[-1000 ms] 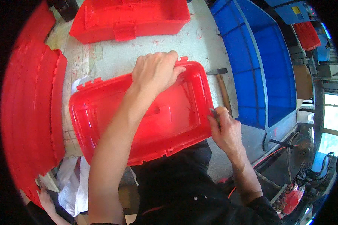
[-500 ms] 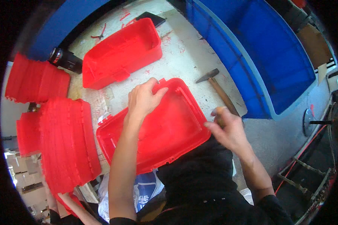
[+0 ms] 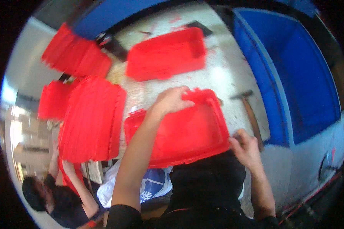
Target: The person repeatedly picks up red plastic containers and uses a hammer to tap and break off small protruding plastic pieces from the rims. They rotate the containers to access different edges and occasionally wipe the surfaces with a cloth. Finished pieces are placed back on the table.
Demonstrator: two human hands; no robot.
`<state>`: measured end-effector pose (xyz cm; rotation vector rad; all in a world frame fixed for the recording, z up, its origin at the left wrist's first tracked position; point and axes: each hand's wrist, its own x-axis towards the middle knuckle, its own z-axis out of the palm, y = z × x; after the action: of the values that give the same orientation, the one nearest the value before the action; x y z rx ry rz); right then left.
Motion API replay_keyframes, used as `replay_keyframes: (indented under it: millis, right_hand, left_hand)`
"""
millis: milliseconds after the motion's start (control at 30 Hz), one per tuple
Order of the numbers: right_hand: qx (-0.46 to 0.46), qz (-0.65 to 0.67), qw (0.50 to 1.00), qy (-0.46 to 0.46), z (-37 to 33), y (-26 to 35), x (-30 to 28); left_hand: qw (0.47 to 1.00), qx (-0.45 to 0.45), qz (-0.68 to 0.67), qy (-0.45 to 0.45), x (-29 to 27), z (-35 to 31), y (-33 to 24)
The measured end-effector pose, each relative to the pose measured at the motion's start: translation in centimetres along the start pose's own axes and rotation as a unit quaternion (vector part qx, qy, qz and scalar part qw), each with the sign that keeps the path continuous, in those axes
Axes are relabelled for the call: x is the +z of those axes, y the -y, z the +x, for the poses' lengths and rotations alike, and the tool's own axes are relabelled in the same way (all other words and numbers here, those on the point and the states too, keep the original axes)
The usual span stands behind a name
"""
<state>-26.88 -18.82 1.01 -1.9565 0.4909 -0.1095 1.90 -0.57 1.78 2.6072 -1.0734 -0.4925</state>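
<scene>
A shallow red plastic tray (image 3: 187, 133) with a raised rim and small tabs lies tilted toward me at the table's front edge. Over its far rim my left hand (image 3: 172, 101) is closed, fingers outside and thumb inside. My right hand (image 3: 247, 148) is at the tray's right corner with its fingers curled in; what they hold, if anything, is hidden and blurred. Beyond the tray stands a deeper red plastic box (image 3: 166, 55), open side up. A wooden-handled hammer (image 3: 251, 116) lies to the right, its handle end close behind my right hand.
Stacked red plastic parts (image 3: 91, 120) stand at the left, with further stacks behind. A large blue bin (image 3: 269, 70) borders the table's right side. A black cylindrical object (image 3: 112, 47) sits at the far left. A co-worker (image 3: 59, 200) is at the lower left, beside a white plastic bag (image 3: 166, 181).
The whole view has swung left, so things sit further right and the co-worker shows more. My left hand keeps its grip on the tray; my right hand stays at its right corner.
</scene>
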Motion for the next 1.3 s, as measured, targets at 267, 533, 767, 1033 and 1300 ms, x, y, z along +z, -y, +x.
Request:
replay_keyframes:
  millis: [267, 533, 767, 1033, 1300]
  right_hand:
    - [-0.17, -0.376, 0.899, -0.145, 7.0, 1.2, 1.0]
    - [-0.156, -0.203, 0.966, 0.025, 6.8, 3.0, 3.3]
    - [-0.106, -0.122, 0.981, 0.104, 12.3, 6.0, -1.4]
    - [-0.467, -0.351, 0.81, -0.054, 2.6, 8.6, 1.8]
    - [-0.323, -0.439, 0.836, 0.063, -2.7, 3.8, 7.9]
  left_hand:
    - [0.992, -0.098, 0.029, -0.07, -6.8, -8.5, 4.4]
    - [0.943, -0.132, -0.307, 0.005, 1.4, -15.2, 4.1]
    - [0.885, -0.044, -0.457, 0.076, 5.5, -35.7, 8.3]
    - [0.838, -0.512, -0.084, 0.171, 19.6, -48.8, 29.5]
    - [0.825, -0.551, -0.027, 0.122, 27.7, -46.1, 40.7]
